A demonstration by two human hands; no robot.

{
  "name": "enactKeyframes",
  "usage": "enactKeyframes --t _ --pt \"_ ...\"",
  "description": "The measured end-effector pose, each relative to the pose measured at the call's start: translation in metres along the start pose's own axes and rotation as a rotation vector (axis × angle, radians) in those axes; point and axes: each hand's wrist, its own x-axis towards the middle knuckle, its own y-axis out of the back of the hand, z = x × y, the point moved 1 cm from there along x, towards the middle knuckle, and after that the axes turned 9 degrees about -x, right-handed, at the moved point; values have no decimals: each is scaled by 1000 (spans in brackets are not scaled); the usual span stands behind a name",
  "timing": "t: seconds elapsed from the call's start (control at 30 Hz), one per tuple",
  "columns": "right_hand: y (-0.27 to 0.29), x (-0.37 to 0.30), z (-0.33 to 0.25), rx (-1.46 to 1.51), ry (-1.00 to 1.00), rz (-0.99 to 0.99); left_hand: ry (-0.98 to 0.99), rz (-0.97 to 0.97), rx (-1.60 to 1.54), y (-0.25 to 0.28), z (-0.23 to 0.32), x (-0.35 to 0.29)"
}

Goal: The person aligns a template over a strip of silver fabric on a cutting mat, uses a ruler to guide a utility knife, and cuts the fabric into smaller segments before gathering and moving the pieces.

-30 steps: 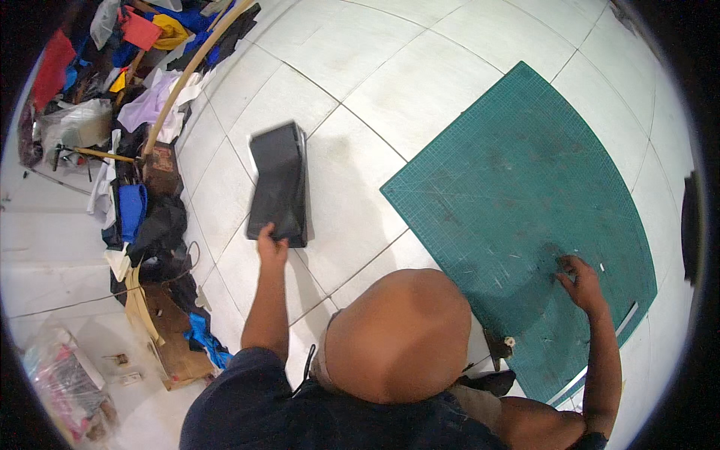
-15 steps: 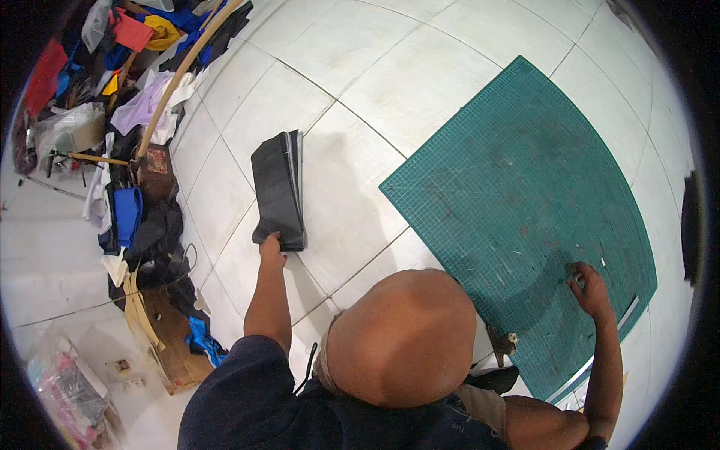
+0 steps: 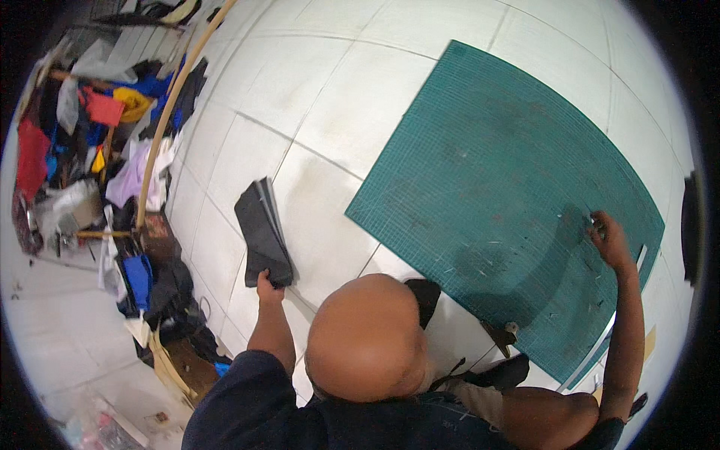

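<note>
My left hand (image 3: 269, 287) grips the near end of a folded black cloth stack (image 3: 259, 229), thumb on top. Grey layers show along the stack's right side, and its lower end is close to the white floor tiles. Over the right part of a green cutting mat (image 3: 502, 187), my right hand (image 3: 609, 238) is closed in a pinch. A tiny pale bit shows at its fingertips, too small to name. A long pale strip (image 3: 589, 361) lies along the mat's near right edge, partly behind my right forearm.
Heaped cloth in several colours (image 3: 135, 172) fills the left side, with a long curved wooden pole (image 3: 166, 112) before it. A small dark object (image 3: 501, 336) sits at the mat's near edge. My bent bare knee (image 3: 364, 337) rises between my arms. Pale floor tiles (image 3: 322, 97) surround the mat.
My view has shifted, so floor and mat sit differently. The black cloth stack has swung with its far end leftward, still in my left hand. My right hand has moved farther across the mat.
</note>
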Motion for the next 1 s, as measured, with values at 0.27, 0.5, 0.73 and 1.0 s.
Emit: enactKeyframes --t 0.27,0.5,0.73,1.0 --pt "35 0 2 499 -190 187 -327 -206 387 -117 154 -68" --pt "35 -136 5 518 -454 -5 -145 -338 542 -221 190 -251" --pt "57 -363 -46 662 -793 -375 -27 -206 631 -315 264 -407" --pt "153 -510 -62 942 -944 -267 154 -529 863 -430 275 -541"
